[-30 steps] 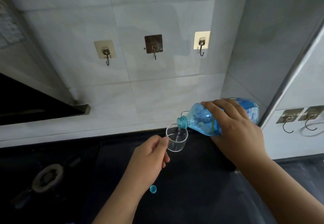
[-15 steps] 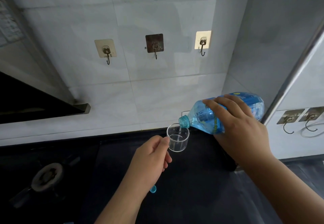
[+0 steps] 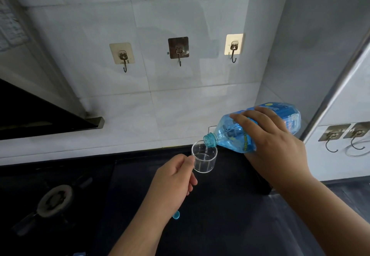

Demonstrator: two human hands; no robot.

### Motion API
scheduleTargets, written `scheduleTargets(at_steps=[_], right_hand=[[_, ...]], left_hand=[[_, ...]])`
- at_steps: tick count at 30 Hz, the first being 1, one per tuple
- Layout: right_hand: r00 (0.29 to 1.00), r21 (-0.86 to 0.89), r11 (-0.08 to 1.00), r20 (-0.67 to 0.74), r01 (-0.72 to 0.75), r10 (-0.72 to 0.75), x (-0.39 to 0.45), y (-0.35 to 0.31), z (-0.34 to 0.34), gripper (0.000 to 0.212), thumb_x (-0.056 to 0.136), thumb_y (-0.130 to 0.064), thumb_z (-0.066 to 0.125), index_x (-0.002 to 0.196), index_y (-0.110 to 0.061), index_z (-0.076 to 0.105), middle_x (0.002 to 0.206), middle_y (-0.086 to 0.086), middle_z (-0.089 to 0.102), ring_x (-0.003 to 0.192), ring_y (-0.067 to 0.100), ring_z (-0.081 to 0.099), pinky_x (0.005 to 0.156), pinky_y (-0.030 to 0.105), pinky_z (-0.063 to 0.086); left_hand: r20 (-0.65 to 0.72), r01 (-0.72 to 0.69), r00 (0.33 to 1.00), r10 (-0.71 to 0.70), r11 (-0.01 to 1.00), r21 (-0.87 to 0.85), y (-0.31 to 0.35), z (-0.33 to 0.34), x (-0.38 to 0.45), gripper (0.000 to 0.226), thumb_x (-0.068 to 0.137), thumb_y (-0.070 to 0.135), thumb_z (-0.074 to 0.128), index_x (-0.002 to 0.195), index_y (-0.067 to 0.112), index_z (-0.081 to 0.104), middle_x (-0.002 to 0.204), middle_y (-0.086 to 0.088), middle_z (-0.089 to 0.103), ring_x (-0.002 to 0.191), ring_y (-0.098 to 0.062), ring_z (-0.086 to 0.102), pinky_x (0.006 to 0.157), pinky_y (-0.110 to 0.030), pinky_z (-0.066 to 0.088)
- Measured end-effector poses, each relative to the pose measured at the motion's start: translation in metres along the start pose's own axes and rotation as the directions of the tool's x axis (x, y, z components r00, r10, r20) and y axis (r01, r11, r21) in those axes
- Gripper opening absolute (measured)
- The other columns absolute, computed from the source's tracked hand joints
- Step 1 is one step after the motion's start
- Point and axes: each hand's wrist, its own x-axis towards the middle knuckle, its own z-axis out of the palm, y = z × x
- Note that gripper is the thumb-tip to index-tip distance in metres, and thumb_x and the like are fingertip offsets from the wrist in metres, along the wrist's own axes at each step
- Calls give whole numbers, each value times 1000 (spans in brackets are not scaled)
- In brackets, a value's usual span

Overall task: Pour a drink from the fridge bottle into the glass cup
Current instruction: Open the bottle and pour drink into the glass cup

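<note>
So the right hand (image 3: 278, 151) is gripping the blue bottle (image 3: 260, 127) around its middle, and it's lying almost sideways, mouth pointing left and tipping down so it's sitting right over the far rim of the cup (image 3: 204, 158). The left hand (image 3: 172, 183) is pinching the cup by its near side, holding it up above the dark counter (image 3: 230, 215), grip closed on it. I'd say the pour is hanging on keeping that mouth inside the rim, since the bottle's long axis is running off up and to the right.

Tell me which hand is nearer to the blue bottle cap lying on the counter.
Left. The left hand holds the glass cup by its handle, and the blue cap peeks out just below it. The right hand grips the tilted bottle, up and to the right.
</note>
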Motion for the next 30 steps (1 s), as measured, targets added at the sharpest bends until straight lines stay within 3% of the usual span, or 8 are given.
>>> scheduleTargets(at_steps=[14, 30], right_hand=[[999, -30, 998, -2, 48, -48, 0, -2, 1, 86, 69, -11, 91, 144, -35, 55, 139, -6, 59, 139, 25, 44, 50, 39, 56], [998, -36, 997, -22, 61, -62, 2, -2, 3, 81, 73, -9, 88, 144, -34, 57, 139, -5, 59, 140, 25, 43, 51, 38, 55]], left_hand=[[-8, -10, 1000, 10, 1000, 6, 0, -4, -1, 41, 105, 47, 47, 78, 20, 62, 66, 9, 68, 59, -2, 60, 66, -24, 53], [-6, 14, 1000, -14, 999, -33, -3, -3, 0, 39, 105, 46, 49, 78, 22, 63, 70, 5, 71, 61, -5, 61, 70, -31, 56]])
